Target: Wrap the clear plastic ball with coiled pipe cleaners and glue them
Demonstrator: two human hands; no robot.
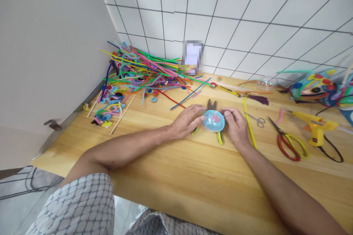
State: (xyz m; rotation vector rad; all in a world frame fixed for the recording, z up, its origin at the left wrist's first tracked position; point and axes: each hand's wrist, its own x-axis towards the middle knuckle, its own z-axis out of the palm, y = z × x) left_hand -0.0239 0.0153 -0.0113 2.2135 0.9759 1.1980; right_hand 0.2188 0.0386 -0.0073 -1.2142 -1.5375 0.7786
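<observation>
Between my hands is a clear plastic dome point(211, 124) with a light-blue rim and a pink patch showing inside. My left hand point(189, 120) grips its left side, the thumb against the plastic and the fingers behind the rim. On the other side, my right hand point(234, 122) has its fingers curled and pinched at the right edge of the dome. Pliers lie underneath: their dark jaws point(211, 104) stick out beyond the dome and a yellow-green handle point(220, 138) shows in front. The dome hides the middle of the pliers.
To the right lie small scissors point(259, 120), red-and-yellow-handled scissors point(288, 143) and a yellow glue gun point(314, 125) with a cord. Colourful pipe cleaners point(149, 64) pile up at the back left. A phone-like object point(193, 57) leans on the tiled wall. A colourful decorated figure point(311, 88) stands far right.
</observation>
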